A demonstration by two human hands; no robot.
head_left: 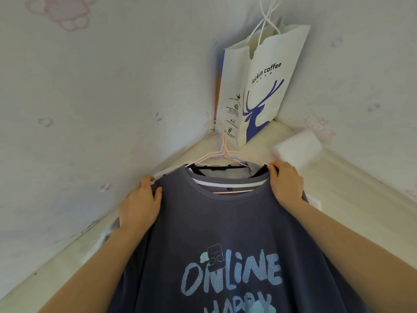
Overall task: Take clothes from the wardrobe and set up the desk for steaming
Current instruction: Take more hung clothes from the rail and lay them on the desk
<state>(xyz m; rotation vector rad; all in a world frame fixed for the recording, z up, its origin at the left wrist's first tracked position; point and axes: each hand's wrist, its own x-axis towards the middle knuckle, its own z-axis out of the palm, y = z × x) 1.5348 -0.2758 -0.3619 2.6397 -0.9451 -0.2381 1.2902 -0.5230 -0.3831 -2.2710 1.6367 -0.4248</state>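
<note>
Head view, looking steeply up into a wall corner; grey-blue T-shirt (225,222) with "ONLINE" print hangs from a pink wire hanger (225,154), front facing the camera, body running down toward the near edge of view; a darker garment (216,170) shows behind its neckline, apparently on a second hanger; hook end lies at the far corner, its catch point too small to make out.

Left hand (140,204) grips the left shoulder of the shirt, thumb over the front of the fabric, fingers curled behind; right hand (285,184) pinches the right shoulder at the hanger's end, fingers folded over cloth and wire.

Key relation: the hanger's long axis runs left to right between the two hands; its hook stands above and beyond the fingers, midway between them; both hands sit about equally near, one per shoulder. Judgement: freeing the shirt calls for lifting both ends evenly, up and toward the near side, so the hook clears; an uneven lift could tilt the hanger and drag the garment behind.

White paper bag (259,86) marked "luckin coffee" hangs just beyond the hook; it could be nudged.
</note>
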